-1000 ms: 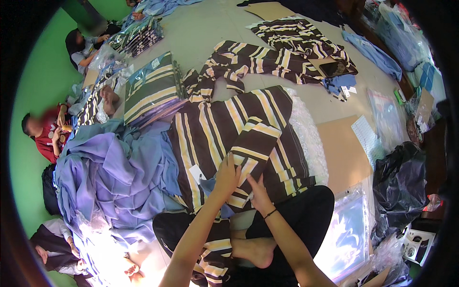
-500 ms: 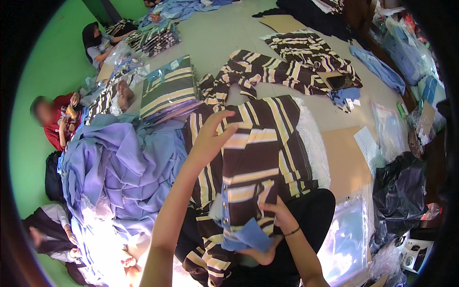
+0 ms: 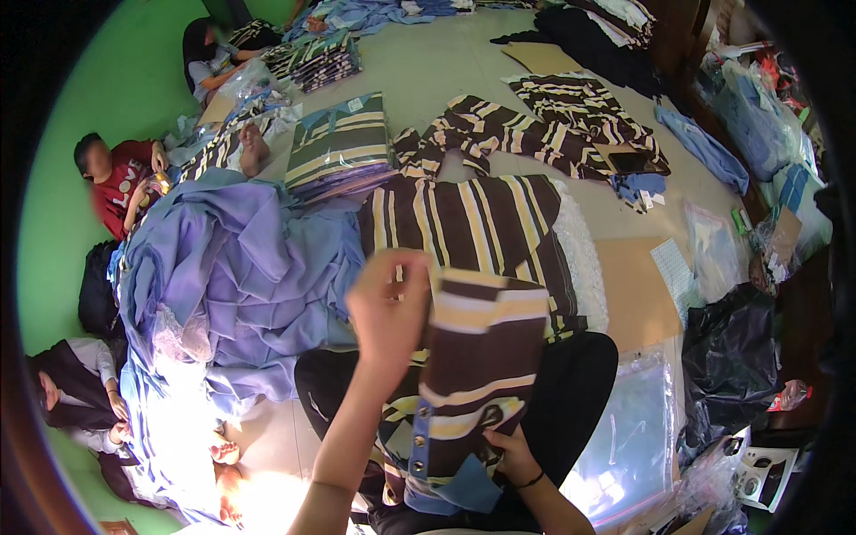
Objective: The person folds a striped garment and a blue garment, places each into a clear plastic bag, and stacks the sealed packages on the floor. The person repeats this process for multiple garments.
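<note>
A brown shirt with cream and white stripes [image 3: 481, 357], folded into a narrow panel, is raised above my lap. Its blue buttoned placket [image 3: 421, 437] runs down the left side, and a blue collar [image 3: 471, 486] sits at the bottom. My right hand [image 3: 515, 456] grips the shirt's lower right edge, thumb on top. At the upper left corner my left hand [image 3: 390, 303] is closed, fingers curled and slightly blurred, seemingly pinching the fabric there. Beyond it, another striped shirt [image 3: 455, 218] lies spread out.
Purple-blue cloth [image 3: 241, 267] is heaped at left beside a stack of packed shirts [image 3: 337, 143]. Cardboard [image 3: 629, 294], clear plastic bags [image 3: 624, 437] and a black plastic bag [image 3: 731, 357] lie at right. Several people sit along the green wall, including one in red [image 3: 125, 183].
My left hand has gone from spread fingers over the cloth to a closed shape at the folded shirt's upper corner. The folded shirt has come nearer to me.
</note>
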Demonstrator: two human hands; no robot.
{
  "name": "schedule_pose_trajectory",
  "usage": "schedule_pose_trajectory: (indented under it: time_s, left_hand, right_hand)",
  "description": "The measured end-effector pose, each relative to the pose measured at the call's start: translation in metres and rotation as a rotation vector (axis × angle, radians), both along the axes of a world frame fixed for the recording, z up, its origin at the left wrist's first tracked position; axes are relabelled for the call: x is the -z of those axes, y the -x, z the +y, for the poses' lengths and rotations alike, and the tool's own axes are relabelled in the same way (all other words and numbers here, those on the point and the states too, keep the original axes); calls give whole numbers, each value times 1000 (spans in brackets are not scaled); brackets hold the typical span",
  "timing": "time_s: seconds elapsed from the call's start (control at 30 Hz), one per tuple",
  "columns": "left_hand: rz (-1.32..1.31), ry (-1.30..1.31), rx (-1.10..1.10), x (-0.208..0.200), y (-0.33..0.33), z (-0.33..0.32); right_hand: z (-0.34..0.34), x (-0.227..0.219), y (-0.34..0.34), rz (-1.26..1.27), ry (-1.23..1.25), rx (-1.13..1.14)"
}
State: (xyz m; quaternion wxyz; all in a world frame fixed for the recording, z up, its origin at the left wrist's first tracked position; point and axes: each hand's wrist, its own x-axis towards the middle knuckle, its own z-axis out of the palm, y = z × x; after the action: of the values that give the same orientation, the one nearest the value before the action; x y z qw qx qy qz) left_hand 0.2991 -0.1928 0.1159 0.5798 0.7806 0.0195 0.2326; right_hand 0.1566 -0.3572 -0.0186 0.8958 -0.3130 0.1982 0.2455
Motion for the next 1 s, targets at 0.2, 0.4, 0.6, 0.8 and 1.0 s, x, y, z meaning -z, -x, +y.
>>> schedule_pose_trajectory:
  time_s: [0.2,0.4,0.6,0.8,1.0]
  left_hand:
    - [-52,-142,119,-9,8,15]
    - [86,-87,272,0,24,-14]
    - [84,-170,134,-13,42,-10]
    - [-131,-222,86,-22,58,-14]
    - [-207,-197,-35,-20,64,-18]
  right_hand:
    - [-22,-4,4,-16,101,43]
    - [-25,-24,12,-146,174,-126]
    - [-30,-38,22,-134,217,-202]
    - [-33,-34,37,-67,241,-214]
    - [-36,-26,42,-26,243,-230]
